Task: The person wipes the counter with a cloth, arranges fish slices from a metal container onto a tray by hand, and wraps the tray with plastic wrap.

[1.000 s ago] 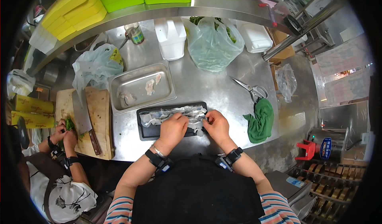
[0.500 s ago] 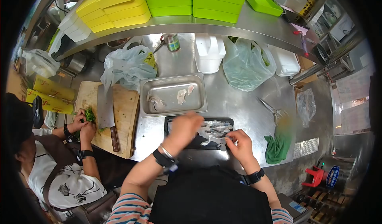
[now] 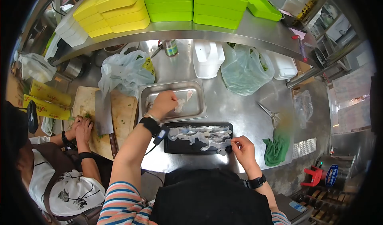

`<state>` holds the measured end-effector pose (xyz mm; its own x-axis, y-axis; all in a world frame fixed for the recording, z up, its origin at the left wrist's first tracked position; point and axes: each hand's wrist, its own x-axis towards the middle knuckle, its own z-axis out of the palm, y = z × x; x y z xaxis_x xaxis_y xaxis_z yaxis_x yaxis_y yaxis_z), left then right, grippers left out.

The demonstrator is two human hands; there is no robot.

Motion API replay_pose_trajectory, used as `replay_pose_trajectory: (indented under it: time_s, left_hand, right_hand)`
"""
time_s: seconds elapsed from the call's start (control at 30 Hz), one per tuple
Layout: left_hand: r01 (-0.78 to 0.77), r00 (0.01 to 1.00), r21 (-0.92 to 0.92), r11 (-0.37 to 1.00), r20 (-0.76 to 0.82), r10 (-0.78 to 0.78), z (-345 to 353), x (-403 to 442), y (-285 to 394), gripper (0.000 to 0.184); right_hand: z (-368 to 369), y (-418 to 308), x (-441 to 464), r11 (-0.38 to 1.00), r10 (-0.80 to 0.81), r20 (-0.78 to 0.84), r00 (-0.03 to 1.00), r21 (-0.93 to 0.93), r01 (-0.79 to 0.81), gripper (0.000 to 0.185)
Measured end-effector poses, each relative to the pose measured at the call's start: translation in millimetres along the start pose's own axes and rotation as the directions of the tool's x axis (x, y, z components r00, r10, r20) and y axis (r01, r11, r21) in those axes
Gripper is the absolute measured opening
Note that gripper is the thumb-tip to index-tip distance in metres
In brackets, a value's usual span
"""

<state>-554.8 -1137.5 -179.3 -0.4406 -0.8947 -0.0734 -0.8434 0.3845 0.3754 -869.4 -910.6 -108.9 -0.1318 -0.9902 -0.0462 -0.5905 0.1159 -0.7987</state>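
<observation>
My left hand point(image 3: 164, 104) reaches into a shallow steel pan point(image 3: 145, 114), its fingers curled together beside pale, whitish pieces point(image 3: 180, 106) that look like raw fish or meat. Whether it grips one of them is hidden. Closer to me lies a black tray point(image 3: 175, 149) covered with thin grey-white strips point(image 3: 199, 135), which resemble fish skin. My right hand point(image 3: 244, 150) is at the tray's right edge, thumb and fingertips pinched together near the strip ends; what is between them is too small to make out.
To the left, a co-worker's hands point(image 3: 82, 128) rest on a wooden cutting board point(image 3: 123, 109) near a cleaver point(image 3: 104, 113). A green cloth point(image 3: 276, 149) and scissors point(image 3: 272, 115) lie right. Bags and a white jug point(image 3: 208, 61) stand behind, below a shelf of green boxes point(image 3: 219, 5).
My left hand has moved from above the black tray up and left into the steel pan, uncovering the strips. My right hand stays by the tray's right edge. The view has shifted slightly.
</observation>
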Motion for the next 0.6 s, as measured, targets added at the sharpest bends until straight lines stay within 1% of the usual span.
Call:
replay_pose_trajectory:
  time_s: [0.03, 0.07, 0.1, 0.13, 0.2, 0.23, 0.3, 0.33, 0.37, 0.4, 0.43, 0.47, 0.53, 0.57, 0.6]
  left_hand:
    - [0.134, 0.990, -0.590, 0.796, 0.107, -0.087, -9, -8, -8, 0.016]
    - [0.260, 0.965, -0.928, 0.268, 0.244, -0.094, -21, -15, -7, 0.015]
    - [0.345, 0.933, -0.917, 0.201, 0.313, -0.177, -44, -22, 10, 0.015]
    - [0.343, 0.933, -0.918, 0.200, 0.310, -0.181, -45, -26, 11, 0.015]
    - [0.267, 0.948, -0.962, 0.049, 0.254, -0.191, -49, -35, 15, 0.012]
    - [0.264, 0.948, -0.963, 0.049, 0.250, -0.196, -49, -43, 21, 0.012]
    - [0.220, 0.963, -0.968, -0.120, 0.235, -0.135, -60, -63, 55, 0.012]
    - [0.202, 0.970, -0.975, -0.095, 0.212, -0.117, -59, -73, 73, 0.012]
    - [0.183, 0.977, -0.981, -0.068, 0.190, -0.102, -54, -85, 89, 0.012]
    - [0.114, 0.993, -0.988, 0.105, 0.109, -0.048, -40, -94, 99, 0.013]
    - [0.149, 0.988, -0.988, 0.034, 0.148, -0.041, -46, -104, 120, 0.012]
    - [0.157, 0.987, -0.983, 0.100, 0.159, 0.020, -35, -110, 128, 0.012]
    - [0.236, 0.972, -0.965, -0.114, 0.233, 0.044, -15, -122, 141, 0.015]
    - [0.231, 0.973, -0.965, -0.120, 0.228, 0.036, -10, -125, 144, 0.015]
    - [0.280, 0.959, -0.925, -0.257, 0.282, 0.031, -5, -129, 145, 0.016]
  right_hand:
    - [-1, -2, 0, 1.000, 0.000, -0.003, 1.000, 0.000, 0.000, 0.007]
    - [-1, -3, 0, 1.000, 0.005, 0.009, 1.000, 0.012, -0.005, 0.008]
    - [-1, -4, 0, 1.000, 0.008, 0.022, 1.000, 0.024, -0.009, 0.008]
    - [0, -5, 2, 1.000, 0.004, 0.025, 1.000, 0.025, -0.005, 0.008]
    - [3, -9, 7, 0.994, -0.009, 0.075, 0.997, 0.106, 0.001, 0.010]
    - [7, -8, 10, 0.994, -0.014, 0.078, 0.997, 0.107, 0.006, 0.010]
    - [16, -7, 19, 0.923, 0.053, 0.202, 0.978, 0.364, -0.125, 0.014]
    - [19, -13, 25, 0.924, 0.043, 0.209, 0.977, 0.362, -0.118, 0.014]
    - [23, -21, 32, 0.882, 0.017, 0.288, 0.958, 0.447, -0.150, 0.022]
    - [26, -30, 39, 0.831, -0.017, 0.364, 0.931, 0.523, -0.190, 0.030]
    - [24, -44, 44, 0.772, 0.012, 0.487, 0.873, 0.550, -0.317, 0.042]
    - [28, -42, 45, 0.776, 0.004, 0.494, 0.870, 0.548, -0.314, 0.042]
    - [37, -33, 45, 0.698, -0.112, 0.558, 0.822, 0.634, -0.335, 0.047]
    - [32, -39, 44, 0.713, -0.120, 0.614, 0.780, 0.600, -0.363, 0.050]
    - [35, -38, 42, 0.716, -0.119, 0.622, 0.774, 0.594, -0.367, 0.050]
